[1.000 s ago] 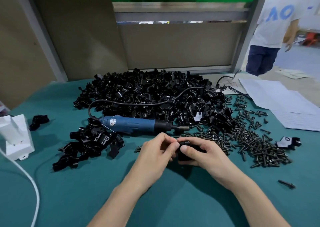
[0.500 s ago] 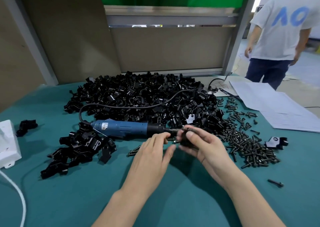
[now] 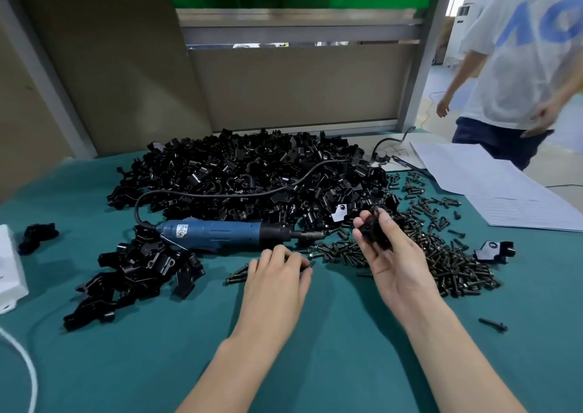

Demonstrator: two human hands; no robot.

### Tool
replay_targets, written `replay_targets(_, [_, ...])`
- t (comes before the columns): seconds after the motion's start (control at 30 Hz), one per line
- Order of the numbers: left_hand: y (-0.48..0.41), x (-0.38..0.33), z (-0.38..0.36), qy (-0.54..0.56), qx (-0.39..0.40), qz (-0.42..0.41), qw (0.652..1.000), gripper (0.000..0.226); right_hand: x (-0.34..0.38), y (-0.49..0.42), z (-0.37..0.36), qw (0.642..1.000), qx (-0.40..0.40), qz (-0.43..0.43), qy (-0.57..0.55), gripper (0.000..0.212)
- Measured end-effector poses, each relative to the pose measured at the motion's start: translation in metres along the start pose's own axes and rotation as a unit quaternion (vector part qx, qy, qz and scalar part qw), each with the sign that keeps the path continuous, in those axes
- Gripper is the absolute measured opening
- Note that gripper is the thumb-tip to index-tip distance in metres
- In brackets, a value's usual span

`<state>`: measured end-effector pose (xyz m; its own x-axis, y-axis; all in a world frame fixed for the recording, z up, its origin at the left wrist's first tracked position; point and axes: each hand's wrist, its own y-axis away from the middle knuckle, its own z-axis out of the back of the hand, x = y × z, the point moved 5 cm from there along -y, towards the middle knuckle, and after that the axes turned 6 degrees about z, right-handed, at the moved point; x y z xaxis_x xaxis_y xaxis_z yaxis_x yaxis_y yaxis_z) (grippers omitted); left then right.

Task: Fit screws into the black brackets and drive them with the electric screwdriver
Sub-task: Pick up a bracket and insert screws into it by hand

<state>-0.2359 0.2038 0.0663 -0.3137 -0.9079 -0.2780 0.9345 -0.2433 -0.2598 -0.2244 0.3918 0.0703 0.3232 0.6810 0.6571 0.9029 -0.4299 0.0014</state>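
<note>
My right hand [image 3: 391,254] holds a small black bracket [image 3: 373,228] between thumb and fingers, lifted above the screw pile [image 3: 441,254]. My left hand [image 3: 277,277] rests palm down on the green mat, its fingertips at a few loose black screws [image 3: 236,277] just below the blue electric screwdriver [image 3: 220,232]. The screwdriver lies on its side with its bit pointing right. A big heap of black brackets [image 3: 252,175] fills the middle of the table. A smaller pile of brackets [image 3: 135,270] sits at the left.
The screwdriver's black cable [image 3: 220,193] loops over the heap. White papers [image 3: 489,185] lie at the far right, and a white box [image 3: 9,270] with a white cord at the left edge. A person [image 3: 520,65] in a white shirt stands behind the table's right corner. Single bracket [image 3: 493,250] and screw [image 3: 493,324] lie apart.
My hands have separated. The right hand carried the bracket up and to the right over the screws. The left hand dropped to the mat by the loose screws.
</note>
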Motion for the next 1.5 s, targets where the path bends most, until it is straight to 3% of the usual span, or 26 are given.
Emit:
replay_targets(0.1, [0.002,0.000,0.001,0.028,-0.009,0.002,1.000,0.025,-0.004,0.001,-0.003,1.000,0.015,-0.013,0.007,0.033])
replay_targets(0.2, [0.004,0.001,0.006,0.135,-0.025,0.005,0.991,0.013,-0.004,0.002,-0.004,1.000,0.017,-0.014,0.007,0.036])
replay_targets(0.4, [0.006,0.009,0.007,0.344,-0.010,0.049,0.938,0.017,0.002,0.001,0.001,1.000,0.007,-0.001,-0.007,0.031])
replay_targets(0.73, [0.007,0.009,0.012,0.379,-0.030,0.041,0.924,0.017,0.002,0.002,0.001,1.000,0.001,-0.006,-0.023,0.031])
replay_targets(0.87, [0.009,0.007,0.012,0.423,-0.040,0.036,0.905,0.014,-0.007,0.006,-0.008,0.996,0.069,-0.056,0.004,0.022])
replay_targets(1.1, [0.011,0.001,0.016,0.417,-0.061,-0.007,0.907,0.024,-0.025,0.014,-0.018,0.975,0.155,-0.096,0.126,0.045])
replay_targets(1.5, [0.009,0.004,0.011,0.411,-0.054,0.003,0.910,0.015,-0.032,0.017,-0.018,0.966,0.175,-0.107,0.157,0.045])
